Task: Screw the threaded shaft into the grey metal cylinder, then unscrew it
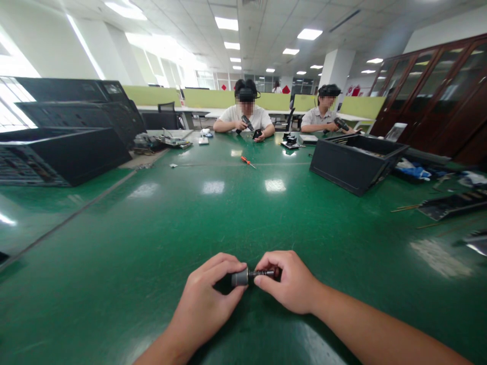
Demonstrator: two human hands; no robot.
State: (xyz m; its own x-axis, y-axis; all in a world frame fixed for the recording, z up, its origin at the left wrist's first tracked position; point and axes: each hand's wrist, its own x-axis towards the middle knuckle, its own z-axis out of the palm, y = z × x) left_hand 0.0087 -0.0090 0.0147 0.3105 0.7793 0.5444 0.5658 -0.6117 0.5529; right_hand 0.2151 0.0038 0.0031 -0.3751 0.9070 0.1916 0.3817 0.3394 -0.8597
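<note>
Low in the middle of the head view, my left hand [213, 289] pinches a short grey cylinder [240, 277] between thumb and fingers. My right hand [289, 281] grips a dark rod [262, 274] with a spiral or ridged surface, its far end dark reddish-brown and partly covered by my fingers. Rod and cylinder lie in one line and meet between my hands; whether they are a single piece I cannot tell. Both are held just above the green table [213, 223].
An orange-handled screwdriver [248, 161] lies farther back. Black computer cases stand at the left [68, 157] and right [355, 159]. Across the table, one person [245, 114] holds a power drill [247, 122] and a small black part; another person [323, 114] holds a drill too.
</note>
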